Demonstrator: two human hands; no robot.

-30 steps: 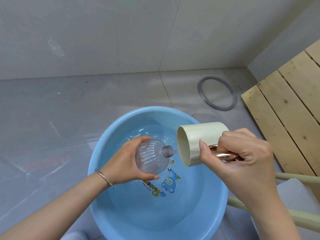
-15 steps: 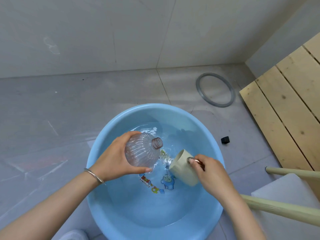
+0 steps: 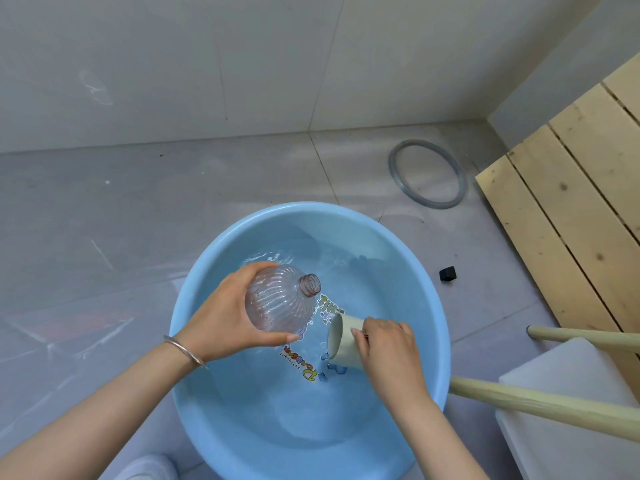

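A light blue plastic basin [image 3: 429, 306] holding shallow water stands on the grey floor. My left hand [image 3: 221, 317] grips a clear ribbed plastic bottle [image 3: 280, 303] over the basin, its uncapped neck tilted up and to the right. My right hand [image 3: 384, 344] holds a cream mug [image 3: 341, 341] by its handle, which my fingers hide. The mug lies on its side low in the basin, its mouth facing left at the water. A cartoon print shows on the basin's bottom between the two hands.
A grey ring [image 3: 427, 173] lies on the floor beyond the basin. A small black cube [image 3: 447, 273] sits just right of the rim. A wooden slatted panel [image 3: 571, 216] fills the right side. Pale wooden legs [image 3: 540, 407] and a white seat [image 3: 571, 410] stand at lower right.
My right hand brought the mug down from beside the bottle's neck into the basin, tipping it toward the water. My left hand turned the bottle's neck more upward.
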